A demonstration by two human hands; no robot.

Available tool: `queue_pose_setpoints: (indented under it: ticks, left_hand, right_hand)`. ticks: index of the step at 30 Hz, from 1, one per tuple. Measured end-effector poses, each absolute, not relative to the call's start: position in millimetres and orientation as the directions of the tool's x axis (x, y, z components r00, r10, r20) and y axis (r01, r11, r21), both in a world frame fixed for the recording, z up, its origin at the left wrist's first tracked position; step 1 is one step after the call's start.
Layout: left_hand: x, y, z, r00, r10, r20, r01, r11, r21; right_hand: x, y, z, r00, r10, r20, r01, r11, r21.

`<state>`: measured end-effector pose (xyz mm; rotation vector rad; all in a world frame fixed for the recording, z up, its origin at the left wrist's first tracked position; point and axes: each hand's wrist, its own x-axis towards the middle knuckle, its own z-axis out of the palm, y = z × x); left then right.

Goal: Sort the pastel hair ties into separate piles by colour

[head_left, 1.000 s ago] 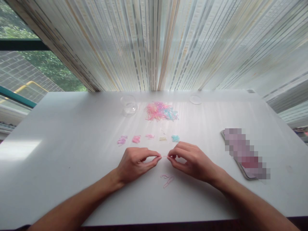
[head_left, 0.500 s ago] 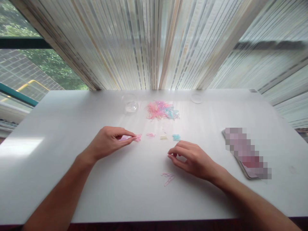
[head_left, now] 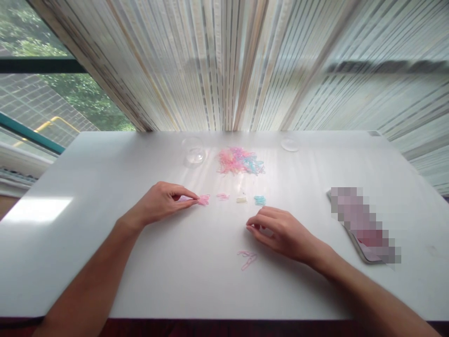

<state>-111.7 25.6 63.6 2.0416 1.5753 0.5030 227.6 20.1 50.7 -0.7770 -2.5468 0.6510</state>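
My left hand [head_left: 171, 199] pinches thumb and forefinger together at the left edge of a small group of pink paper clips [head_left: 204, 200]. Part of a pale lilac group [head_left: 184, 199] shows behind those fingers. To the right, a light pink group [head_left: 222, 197], a cream group [head_left: 242, 200] and a blue group [head_left: 260, 200] lie in a row. Just below the blue one, my right hand [head_left: 275, 229] rests with thumb and forefinger closed, nothing visible between them. Several loose pink paper clips [head_left: 247, 260] lie nearer me.
Behind the row is a mixed heap of pastel paper clips [head_left: 240, 161]. A clear round container [head_left: 194, 154] stands to its left and a clear lid [head_left: 289, 144] to its right. A blurred-out phone-like object [head_left: 365, 227] lies at the right on the white table [head_left: 168, 281].
The whole view has shifted slightly, so everything appears a little further right. Both hands keep nearly the same place and pose; the left fingertips stay at the pink group.
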Motion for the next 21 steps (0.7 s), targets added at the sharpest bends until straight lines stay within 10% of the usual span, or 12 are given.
queue_pose_setpoints:
  ticks: [21]
  left_hand:
    - [-108.9, 21.5, 62.6, 0.239, 0.971, -0.006, 0.854, -0.207, 0.477]
  right_hand:
    - [229.8, 21.4, 48.7, -0.778, 0.601, 0.182, 0.434, 0.725, -0.535]
